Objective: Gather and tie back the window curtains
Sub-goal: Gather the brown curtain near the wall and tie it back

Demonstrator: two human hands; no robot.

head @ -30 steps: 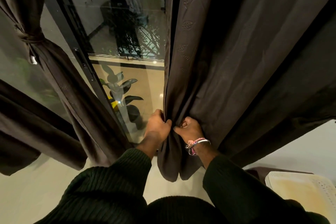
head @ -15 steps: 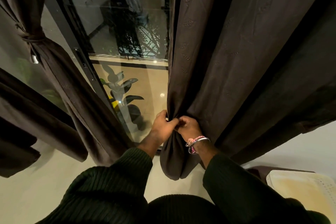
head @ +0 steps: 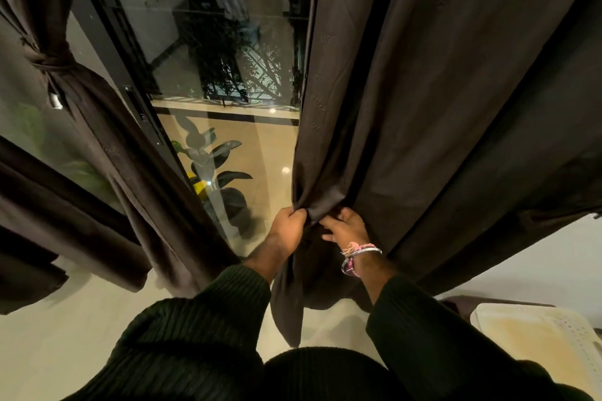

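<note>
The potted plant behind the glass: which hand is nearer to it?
Left. The left hand grips the curtain edge beside the potted plant; the right hand lies farther right.
</note>
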